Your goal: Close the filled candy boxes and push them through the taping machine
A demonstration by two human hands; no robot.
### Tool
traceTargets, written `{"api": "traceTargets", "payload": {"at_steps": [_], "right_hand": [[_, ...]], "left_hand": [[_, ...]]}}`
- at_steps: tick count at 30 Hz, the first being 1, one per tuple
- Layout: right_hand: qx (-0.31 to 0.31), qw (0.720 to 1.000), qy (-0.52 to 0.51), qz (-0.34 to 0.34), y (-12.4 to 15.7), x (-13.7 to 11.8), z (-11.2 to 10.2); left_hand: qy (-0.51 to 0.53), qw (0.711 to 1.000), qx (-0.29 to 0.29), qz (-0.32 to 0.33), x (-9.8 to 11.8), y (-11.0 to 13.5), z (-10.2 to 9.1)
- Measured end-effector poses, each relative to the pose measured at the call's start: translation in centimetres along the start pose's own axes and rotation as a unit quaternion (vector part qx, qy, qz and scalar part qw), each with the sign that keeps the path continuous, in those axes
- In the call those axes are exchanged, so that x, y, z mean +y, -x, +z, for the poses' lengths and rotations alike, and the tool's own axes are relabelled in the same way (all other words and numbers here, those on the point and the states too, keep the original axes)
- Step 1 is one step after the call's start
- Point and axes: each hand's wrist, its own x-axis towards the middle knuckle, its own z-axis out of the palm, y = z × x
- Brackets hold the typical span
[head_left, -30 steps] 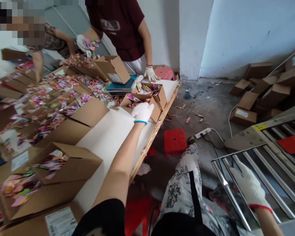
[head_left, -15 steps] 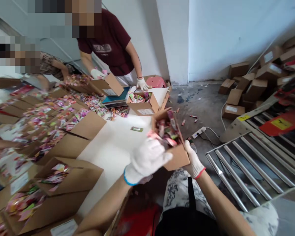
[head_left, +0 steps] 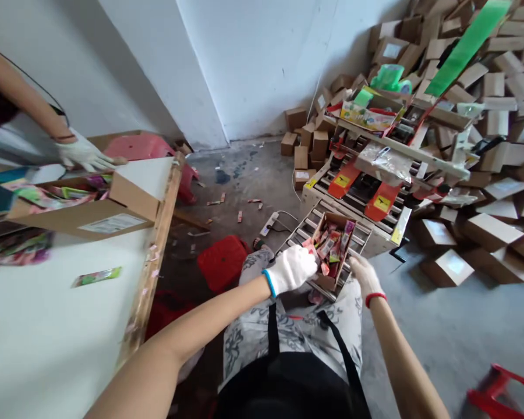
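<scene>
A small open cardboard box [head_left: 327, 283] full of colourful snack packets [head_left: 334, 244] is over the metal rollers in front of my knees. My left hand [head_left: 293, 269], in a white glove with a blue cuff, is closed at the box's left side. Pink packets [head_left: 310, 247] show by its fingertips, and I cannot tell whether they are pinched or just poke out. My right hand [head_left: 367, 274], in a white glove with a red cuff, grips the right wall of the box, its fingertips partly hidden.
A roller sealing machine [head_left: 362, 180] with green tape stands ahead, with piled cartons [head_left: 493, 116] behind it. At left is a white table [head_left: 61, 326] with another filled box [head_left: 70, 224] and a co-worker's gloved hand [head_left: 85, 154]. Red stools [head_left: 223, 262] and a power strip [head_left: 269, 223] are on the floor.
My view has turned right, from the table towards the rollers. Both hands have carried the box from beside the table edge onto or just above the rollers.
</scene>
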Motion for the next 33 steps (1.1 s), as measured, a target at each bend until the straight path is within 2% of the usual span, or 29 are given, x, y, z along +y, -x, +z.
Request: {"api": "traceTargets", "payload": {"at_steps": [2, 4, 6, 8, 10, 13, 14, 16, 18, 20, 22, 24, 27, 29, 31, 33], "right_hand": [[0.076, 0.996, 0.012, -0.051, -2.3, -1.7, -1.7], [0.105, 0.982, 0.045, -0.148, -4.0, -4.0, -1.9], [0.079, 0.959, 0.113, -0.248, -4.8, -6.4, -1.2], [0.043, 0.929, 0.184, -0.317, -4.6, -7.9, -0.5], [0.010, 0.894, 0.246, -0.375, -3.9, -8.4, -0.7], [-0.065, 0.836, 0.371, -0.399, -3.0, -8.0, -2.4], [-0.072, 0.822, 0.414, -0.385, -2.8, -7.9, -2.8], [-0.039, 0.809, 0.482, -0.334, -2.7, -7.7, -2.6], [0.016, 0.815, 0.512, -0.272, -3.0, -7.7, -1.0], [0.081, 0.835, 0.501, -0.214, -3.7, -7.7, 1.4], [0.144, 0.855, 0.461, -0.188, -4.5, -7.4, 3.6], [0.172, 0.866, 0.430, -0.190, -5.3, -6.9, 4.9], [0.155, 0.874, 0.418, -0.191, -6.3, -6.3, 5.0], [0.158, 0.892, 0.378, -0.190, -6.7, -6.2, 4.3], [0.187, 0.918, 0.278, -0.211, -6.9, -6.1, 3.6], [0.235, 0.931, 0.153, -0.233, -6.6, -5.9, 3.1]], "left_hand": [[-0.005, 0.996, 0.049, -0.079, 0.5, 0.5, 0.1], [-0.009, 0.981, 0.103, -0.162, 1.6, 0.7, 0.4], [-0.012, 0.972, 0.113, -0.208, 3.2, 0.0, 1.1], [-0.008, 0.974, 0.079, -0.210, 4.8, -1.5, 2.1], [-0.002, 0.977, 0.046, -0.209, 5.9, -3.4, 3.1], [0.001, 0.974, 0.036, -0.222, 6.2, -5.8, 4.5], [0.002, 0.972, 0.044, -0.232, 6.1, -6.3, 4.9], [0.012, 0.966, 0.071, -0.249, 5.7, -6.7, 5.6], [0.042, 0.962, 0.093, -0.255, 5.3, -6.7, 6.1], [0.088, 0.955, 0.098, -0.264, 4.8, -6.4, 6.3], [0.149, 0.944, 0.096, -0.278, 4.3, -6.0, 6.1], [0.217, 0.929, 0.107, -0.281, 3.9, -5.7, 5.7], [0.279, 0.916, 0.129, -0.259, 3.5, -5.7, 5.1], [0.265, 0.926, 0.126, -0.239, 3.4, -6.0, 5.2], [0.218, 0.944, 0.108, -0.222, 3.7, -6.5, 5.7], [0.163, 0.959, 0.083, -0.216, 4.3, -6.8, 6.4]]}}
